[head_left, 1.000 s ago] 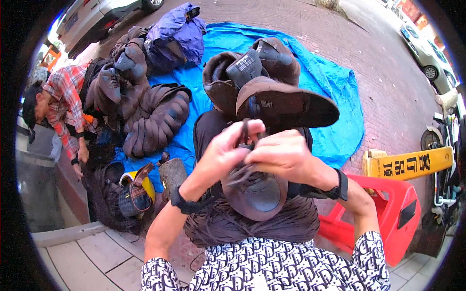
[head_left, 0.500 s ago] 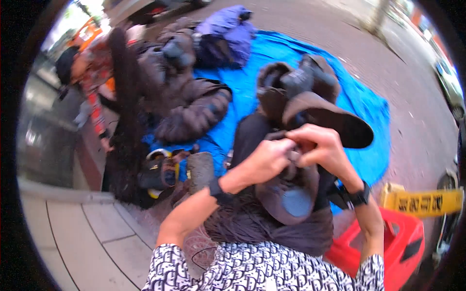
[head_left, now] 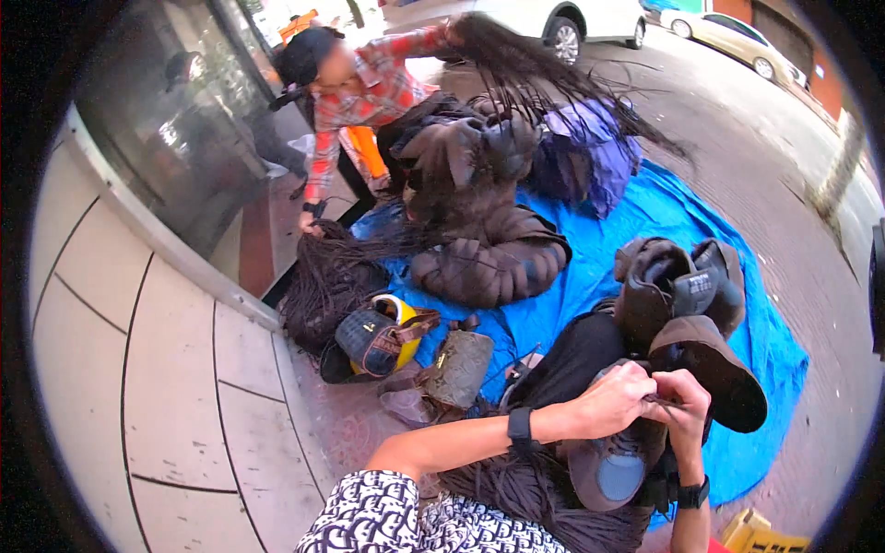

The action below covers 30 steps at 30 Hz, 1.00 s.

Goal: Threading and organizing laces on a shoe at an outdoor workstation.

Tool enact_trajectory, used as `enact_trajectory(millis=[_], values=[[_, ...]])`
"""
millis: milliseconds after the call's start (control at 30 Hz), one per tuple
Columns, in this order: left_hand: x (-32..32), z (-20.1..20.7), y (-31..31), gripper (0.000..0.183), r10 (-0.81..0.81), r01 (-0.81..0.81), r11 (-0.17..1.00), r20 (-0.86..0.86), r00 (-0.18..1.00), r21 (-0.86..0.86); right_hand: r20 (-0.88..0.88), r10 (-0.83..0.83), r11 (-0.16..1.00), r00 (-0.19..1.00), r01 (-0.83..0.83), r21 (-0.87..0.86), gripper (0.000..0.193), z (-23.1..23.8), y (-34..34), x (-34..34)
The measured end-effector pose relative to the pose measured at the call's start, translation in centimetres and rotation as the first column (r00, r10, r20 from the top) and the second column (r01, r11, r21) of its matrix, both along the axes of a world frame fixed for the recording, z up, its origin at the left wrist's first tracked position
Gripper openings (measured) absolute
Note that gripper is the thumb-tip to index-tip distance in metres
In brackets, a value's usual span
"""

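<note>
Close together over my lap, my left hand [head_left: 616, 403] and my right hand [head_left: 679, 404] are both closed, fingertips pinching a thin dark shoelace [head_left: 656, 400]. Just below them, a dark brown shoe [head_left: 590, 470] rests with its grey-blue toe patch toward me. My fingers cover part of its upper. A heap of dark laces [head_left: 516, 484] spreads across my lap under the shoe. Beyond my right hand, another brown shoe [head_left: 714, 373] lies tipped, with more dark shoes [head_left: 668, 290] behind it.
A blue tarp [head_left: 737, 249] bears stacked dark shoes [head_left: 498, 267] and a purple bag [head_left: 590, 152]. At the left, a person [head_left: 369, 83] in a plaid shirt holds up long dark laces [head_left: 544, 69]. Nearer are a yellow-rimmed dark item [head_left: 373, 341] and a grey block [head_left: 458, 367].
My view has swung left, so the scene sits farther right. My hands remain together at the shoe. The other person now has one arm raised, with dark laces fanned out.
</note>
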<state>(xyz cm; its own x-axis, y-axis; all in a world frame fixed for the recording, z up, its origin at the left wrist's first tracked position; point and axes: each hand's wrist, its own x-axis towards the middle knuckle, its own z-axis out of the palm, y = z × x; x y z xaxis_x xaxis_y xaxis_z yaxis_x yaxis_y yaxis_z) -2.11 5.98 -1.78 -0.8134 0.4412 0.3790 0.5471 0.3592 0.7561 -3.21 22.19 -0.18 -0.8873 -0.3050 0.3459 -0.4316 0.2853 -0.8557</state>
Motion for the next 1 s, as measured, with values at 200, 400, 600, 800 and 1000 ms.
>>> enact_trajectory(millis=[200,400,600,800,1000], values=[[0.5,0.4,-0.4,0.012,0.037,-0.04,0.991,0.023,0.999,0.127,-0.115,-0.007,1.0,0.993,0.006,-0.01,0.04,-0.2,-0.6,0.0],[1.4,0.1,0.4,0.013,0.051,-0.041,0.982,-0.046,0.998,0.184,-0.154,-0.024,0.998,0.988,0.034,0.056,0.035,0.5,-0.2,1.4],[0.5,0.5,-0.2,0.017,0.153,-0.154,0.988,-0.291,0.944,0.017,-0.201,-0.059,0.995,0.978,0.074,0.067,0.029,-0.2,-0.9,1.3],[-0.1,2.3,-1.8,0.013,0.086,-0.125,0.987,-0.318,0.944,-0.104,-0.319,-0.036,0.99,0.947,0.077,0.117,0.026,0.2,-1.2,0.3],[1.5,4.9,-1.3,0.022,-0.045,-0.167,0.903,-0.472,0.88,-0.397,-0.192,-0.186,0.981,0.964,0.194,0.021,0.017,-0.8,-0.8,0.9]])
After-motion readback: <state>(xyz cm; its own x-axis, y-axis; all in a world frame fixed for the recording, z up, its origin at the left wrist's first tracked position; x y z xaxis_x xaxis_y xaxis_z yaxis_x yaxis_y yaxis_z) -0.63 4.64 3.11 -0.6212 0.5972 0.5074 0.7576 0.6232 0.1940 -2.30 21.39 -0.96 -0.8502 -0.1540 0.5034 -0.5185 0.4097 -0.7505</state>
